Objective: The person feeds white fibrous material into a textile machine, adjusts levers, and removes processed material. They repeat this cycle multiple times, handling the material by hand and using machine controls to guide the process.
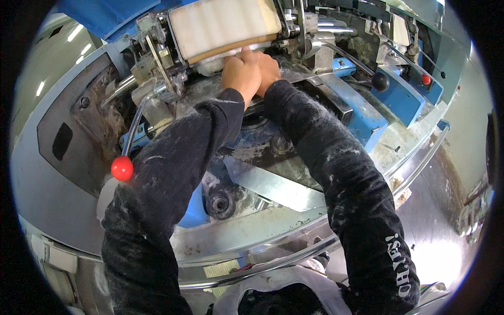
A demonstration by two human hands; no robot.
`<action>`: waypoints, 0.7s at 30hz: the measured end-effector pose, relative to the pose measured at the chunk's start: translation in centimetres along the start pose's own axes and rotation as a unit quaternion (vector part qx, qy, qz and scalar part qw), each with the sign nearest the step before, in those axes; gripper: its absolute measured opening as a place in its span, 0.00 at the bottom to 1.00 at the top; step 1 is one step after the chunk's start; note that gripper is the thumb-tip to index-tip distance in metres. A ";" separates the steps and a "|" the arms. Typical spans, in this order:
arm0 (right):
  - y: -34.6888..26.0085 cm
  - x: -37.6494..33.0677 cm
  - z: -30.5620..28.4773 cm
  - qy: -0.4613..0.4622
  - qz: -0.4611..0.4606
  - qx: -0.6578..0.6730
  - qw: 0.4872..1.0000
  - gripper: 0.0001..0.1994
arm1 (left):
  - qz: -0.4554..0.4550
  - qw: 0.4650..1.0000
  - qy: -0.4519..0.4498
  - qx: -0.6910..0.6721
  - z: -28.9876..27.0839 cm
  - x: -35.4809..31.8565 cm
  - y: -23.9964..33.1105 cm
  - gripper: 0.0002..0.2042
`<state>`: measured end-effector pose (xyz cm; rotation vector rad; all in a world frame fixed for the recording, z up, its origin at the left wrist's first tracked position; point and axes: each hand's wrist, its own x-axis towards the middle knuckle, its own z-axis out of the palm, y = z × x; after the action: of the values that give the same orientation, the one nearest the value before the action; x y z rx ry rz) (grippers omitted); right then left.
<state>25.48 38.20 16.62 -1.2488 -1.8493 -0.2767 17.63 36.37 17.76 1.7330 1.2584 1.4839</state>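
Note:
Side by side at the top middle, my left hand (241,76) and my right hand (269,69) press together just below a wide cream-covered roller block (226,26). White fluffy fibre (211,66) bulges from under the block's tan lower edge (231,50), right by my fingers. The fingers of both hands curl inward at that fibre. Their tips are mostly hidden, so what is between them does not show. Lint clings to both of my dark sleeves.
A lever with a red ball knob (122,168) stands close to my left forearm. To the right are a black-knobbed lever (380,81), blue metal guards (362,113) and a smaller red knob (426,79). A curved metal rail (273,268) runs along the machine's near side.

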 end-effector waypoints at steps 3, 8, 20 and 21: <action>0.5 -0.2 -0.6 -0.004 0.018 0.003 1.000 0.12 | 0.042 0.998 0.008 0.045 0.1 -0.9 1.1 0.24; 2.9 -1.2 -3.0 0.025 0.068 -0.105 0.992 0.14 | 0.164 0.965 -0.051 0.198 3.2 -0.4 3.1 0.22; 1.9 0.1 -2.6 -0.104 -0.082 -0.071 0.989 0.14 | -0.040 0.994 0.080 -0.056 1.9 -2.6 2.0 0.22; 1.5 0.4 -1.9 -0.101 -0.079 -0.068 0.989 0.14 | -0.062 0.992 0.081 -0.072 1.4 -2.5 2.1 0.23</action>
<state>27.74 38.02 17.68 -1.2620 -2.1388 -0.3814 19.69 33.48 17.99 1.4407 1.2818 1.6243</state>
